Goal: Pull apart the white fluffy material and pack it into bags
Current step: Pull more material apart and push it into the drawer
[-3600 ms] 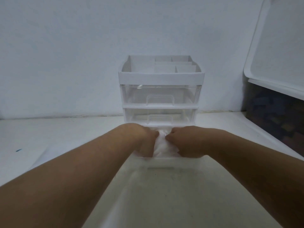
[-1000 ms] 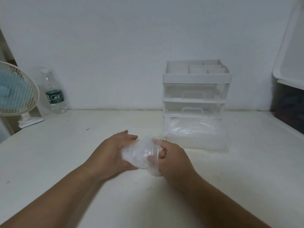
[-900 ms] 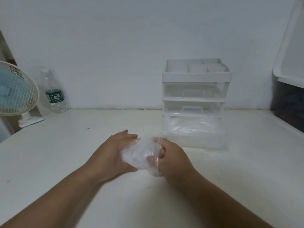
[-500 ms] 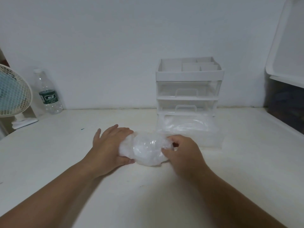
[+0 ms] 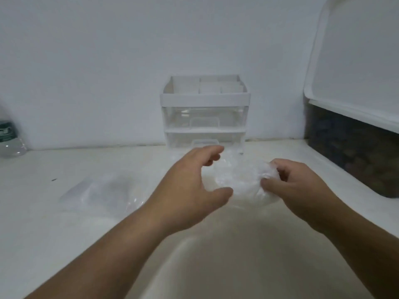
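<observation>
A clump of white fluffy material [image 5: 241, 180] lies in front of the drawer unit, where the pulled-out bottom drawer blurs into it. My right hand [image 5: 295, 186] pinches the clump's right edge with curled fingers and thumb. Just left of the clump, my left hand [image 5: 194, 186] hovers with fingers spread and loosely bent, holding nothing. A clear bag [image 5: 103, 190] stuffed with white material lies flat on the table to the left, apart from both hands.
A white and clear drawer unit [image 5: 205, 117] stands against the wall behind the hands. A dark bin [image 5: 354, 156] with a raised white lid [image 5: 356, 61] fills the right side. A water bottle [image 5: 8, 139] stands at the far left edge.
Both hands have let go of the filled bag, which now lies on the table to the left. They have moved right to the fluff by the drawer, and my right hand has taken hold of it.
</observation>
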